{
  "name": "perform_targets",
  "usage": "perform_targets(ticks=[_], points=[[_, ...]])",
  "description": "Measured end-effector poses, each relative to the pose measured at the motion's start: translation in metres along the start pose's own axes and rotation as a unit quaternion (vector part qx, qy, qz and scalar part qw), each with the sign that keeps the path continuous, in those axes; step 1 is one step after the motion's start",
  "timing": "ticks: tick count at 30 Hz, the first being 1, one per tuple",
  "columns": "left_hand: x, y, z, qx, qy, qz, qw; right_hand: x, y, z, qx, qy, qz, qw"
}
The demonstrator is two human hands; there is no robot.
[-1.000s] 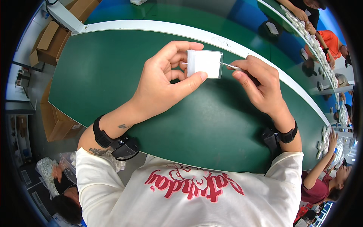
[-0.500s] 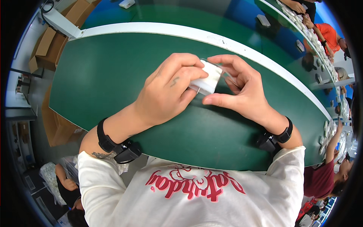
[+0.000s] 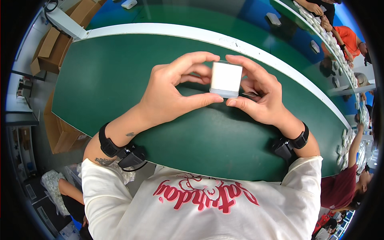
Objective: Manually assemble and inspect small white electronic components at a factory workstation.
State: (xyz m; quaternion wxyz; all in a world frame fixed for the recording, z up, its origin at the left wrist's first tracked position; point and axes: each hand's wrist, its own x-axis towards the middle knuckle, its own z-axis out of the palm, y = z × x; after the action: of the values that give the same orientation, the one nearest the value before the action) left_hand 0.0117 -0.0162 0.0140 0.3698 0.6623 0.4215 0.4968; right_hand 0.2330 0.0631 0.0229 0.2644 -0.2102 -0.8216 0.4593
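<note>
A small square white box with a clear plastic casing [image 3: 226,77] is held up above the green table. My left hand [image 3: 170,90] grips its left side, thumb at the lower edge and forefinger at the top corner. On the other side my right hand [image 3: 266,94] pinches it the same way, between thumb and forefinger. A small thin piece [image 3: 251,94] shows by the curled fingers of my right hand; its kind cannot be made out. The back of the box is hidden.
Beneath my hands lies the green table [image 3: 108,80], with a white rail [image 3: 168,29] along its far edge. Beyond it, white cases [image 3: 273,19] lie on a green belt. Cardboard boxes [image 3: 64,132] stand at the left; people work at the right.
My left fingers have moved off the box's face to its edges. The box has turned from a tilt to face squarely up. White cases on the belt have shifted left.
</note>
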Motion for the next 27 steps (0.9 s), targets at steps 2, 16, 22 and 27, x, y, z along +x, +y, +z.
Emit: perform_targets(ticks=[2,16,22,27], points=[[-0.001,0.004,0.002,0.031,0.010,0.009,0.999,0.001,0.003,-0.001,-0.014,-0.004,-0.036,0.999],[0.020,-0.010,-0.017,-0.124,0.176,-0.099,0.972,0.018,0.031,-0.027,-0.318,-0.052,-0.102,0.941],[0.018,-0.005,-0.009,-0.068,0.135,-0.096,0.984,0.097,0.090,-0.105,-0.444,0.148,-0.025,0.884],[0.016,-0.004,0.000,-0.044,0.106,-0.074,0.991,0.135,0.162,-0.153,-0.548,0.181,0.242,0.780]])
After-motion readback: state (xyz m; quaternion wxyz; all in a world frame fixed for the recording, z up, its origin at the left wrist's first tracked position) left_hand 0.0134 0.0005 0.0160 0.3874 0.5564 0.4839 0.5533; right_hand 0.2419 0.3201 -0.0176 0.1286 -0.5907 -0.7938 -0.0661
